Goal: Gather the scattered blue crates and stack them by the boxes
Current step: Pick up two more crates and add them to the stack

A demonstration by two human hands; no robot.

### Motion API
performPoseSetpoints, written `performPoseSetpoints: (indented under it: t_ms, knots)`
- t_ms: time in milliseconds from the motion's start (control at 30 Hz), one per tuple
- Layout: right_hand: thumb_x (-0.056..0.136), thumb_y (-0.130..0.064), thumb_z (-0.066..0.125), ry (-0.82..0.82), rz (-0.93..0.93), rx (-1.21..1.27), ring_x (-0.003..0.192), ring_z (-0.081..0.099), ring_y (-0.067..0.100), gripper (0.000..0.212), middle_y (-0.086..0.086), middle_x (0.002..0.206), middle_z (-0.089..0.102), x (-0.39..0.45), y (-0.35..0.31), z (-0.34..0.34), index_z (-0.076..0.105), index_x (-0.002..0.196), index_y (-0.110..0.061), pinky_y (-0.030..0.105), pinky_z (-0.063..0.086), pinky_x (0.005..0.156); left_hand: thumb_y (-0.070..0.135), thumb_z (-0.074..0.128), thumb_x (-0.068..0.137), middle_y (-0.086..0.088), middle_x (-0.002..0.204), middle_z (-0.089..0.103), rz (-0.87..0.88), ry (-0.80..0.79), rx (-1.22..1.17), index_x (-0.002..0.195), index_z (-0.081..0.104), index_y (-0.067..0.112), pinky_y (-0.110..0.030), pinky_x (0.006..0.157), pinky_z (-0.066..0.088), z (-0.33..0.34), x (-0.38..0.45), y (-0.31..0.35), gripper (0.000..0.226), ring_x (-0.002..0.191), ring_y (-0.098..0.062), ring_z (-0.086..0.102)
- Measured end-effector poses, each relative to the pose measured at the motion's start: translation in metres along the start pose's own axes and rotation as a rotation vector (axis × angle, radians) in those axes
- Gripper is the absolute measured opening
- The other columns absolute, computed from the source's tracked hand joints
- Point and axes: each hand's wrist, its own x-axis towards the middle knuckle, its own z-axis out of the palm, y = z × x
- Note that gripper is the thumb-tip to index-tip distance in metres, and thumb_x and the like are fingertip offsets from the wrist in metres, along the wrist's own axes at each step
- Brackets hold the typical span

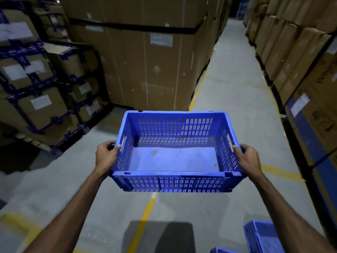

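I carry an empty blue slotted crate point(175, 157) in the air in front of me, above the warehouse floor. My left hand point(106, 155) grips its left side at the handle slot, fingers curled over the rim. My right hand point(248, 158) grips the right side the same way. Another blue crate point(262, 236) sits on the floor at the bottom right, and a corner of a further blue crate point(221, 250) shows at the bottom edge. Tall brown cardboard boxes point(145, 61) stand straight ahead.
Stacked cartons with blue tape point(42, 92) fill the left side. More cartons on racks point(300, 57) line the right. A grey concrete aisle point(233, 92) with yellow floor lines point(149, 207) runs ahead between them. My dark shadow falls on the floor below.
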Motion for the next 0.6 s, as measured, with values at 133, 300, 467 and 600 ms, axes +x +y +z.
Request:
performPoseSetpoints:
  t_ms: [133,300,467,600]
  knots:
    - [0.098,-0.036,0.058,-0.04,-0.034,0.004,0.073,0.066,0.035,0.03,0.012,0.075,0.07,-0.002,-0.04,0.031,0.068,0.087,-0.009,0.041,0.054,0.069,0.017,0.068,0.093,-0.001,0.091,0.077,-0.026,0.075,-0.005,0.097,0.077,0.016,-0.043,0.084,0.059,-0.042,0.01,-0.014,0.01,0.088,-0.024,0.074]
    - [0.098,-0.036,0.058,-0.105,-0.089,0.025,0.072,0.066,0.033,0.031,0.01,0.073,0.07,-0.006,-0.091,0.086,0.066,0.083,-0.01,0.042,0.054,0.069,0.018,0.068,0.093,0.003,0.091,0.078,-0.067,0.15,-0.015,0.096,0.077,0.017,-0.045,0.085,0.061,-0.105,0.023,-0.045,0.009,0.086,-0.022,0.074]
    - [0.098,-0.034,0.059,-0.205,-0.158,0.043,0.071,0.064,0.033,0.029,0.009,0.071,0.068,-0.016,-0.143,0.154,0.065,0.082,-0.012,0.041,0.052,0.068,0.02,0.069,0.089,0.005,0.09,0.078,-0.093,0.248,-0.023,0.091,0.076,0.022,-0.047,0.085,0.06,-0.175,0.026,-0.087,0.008,0.088,-0.023,0.074]
    - [0.099,-0.029,0.06,-0.316,-0.237,0.06,0.07,0.056,0.032,0.027,0.007,0.066,0.059,-0.03,-0.195,0.205,0.064,0.08,-0.011,0.038,0.043,0.066,0.015,0.069,0.091,0.002,0.09,0.077,-0.134,0.358,0.002,0.091,0.076,0.02,-0.046,0.084,0.058,-0.236,0.013,-0.116,0.009,0.087,-0.023,0.073]
